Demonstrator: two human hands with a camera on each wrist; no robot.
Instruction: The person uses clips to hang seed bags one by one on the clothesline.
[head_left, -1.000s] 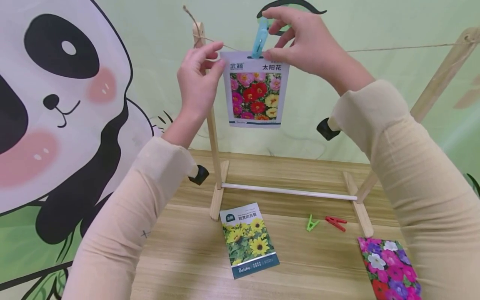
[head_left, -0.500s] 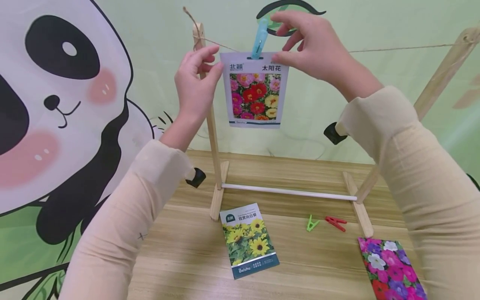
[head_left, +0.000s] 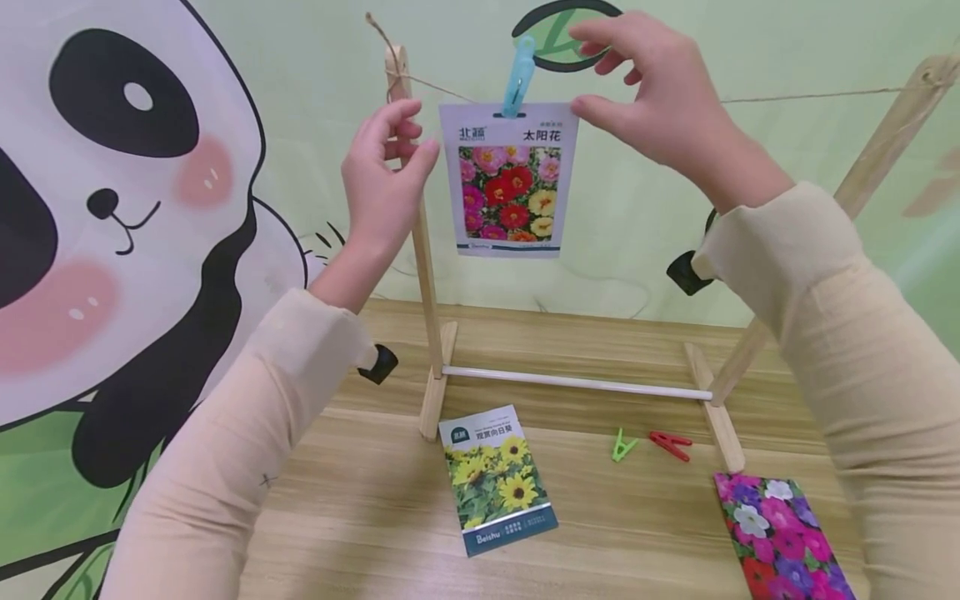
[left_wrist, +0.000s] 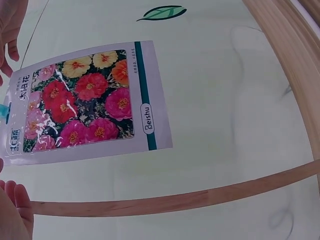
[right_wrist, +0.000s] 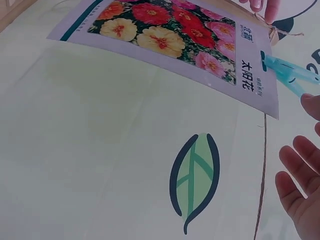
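A seed packet [head_left: 510, 179] with red, pink and yellow flowers hangs from the twine [head_left: 810, 95], held at its top by a light blue clothespin [head_left: 519, 77]. To the packet's left is my left hand [head_left: 384, 179], fingers loosely bent and holding nothing, a small gap from the edge. My right hand [head_left: 667, 100] is at the upper right corner, thumb tip close to the packet's edge and fingers spread away from the clothespin. In the right wrist view the blue clothespin [right_wrist: 290, 72] grips the packet's slot, apart from the fingers.
A sunflower seed packet [head_left: 498, 479] lies on the wooden table [head_left: 360, 508]. Green [head_left: 622, 446] and red [head_left: 670, 445] clothespins lie right of it, with a petunia packet [head_left: 783, 533] near the front. The wooden stand's left post [head_left: 426, 283] and white crossbar [head_left: 577, 382] rise behind.
My right hand has come off the blue clothespin and moved right. My left hand has drawn left and slightly down from the packet, which stays hanging.
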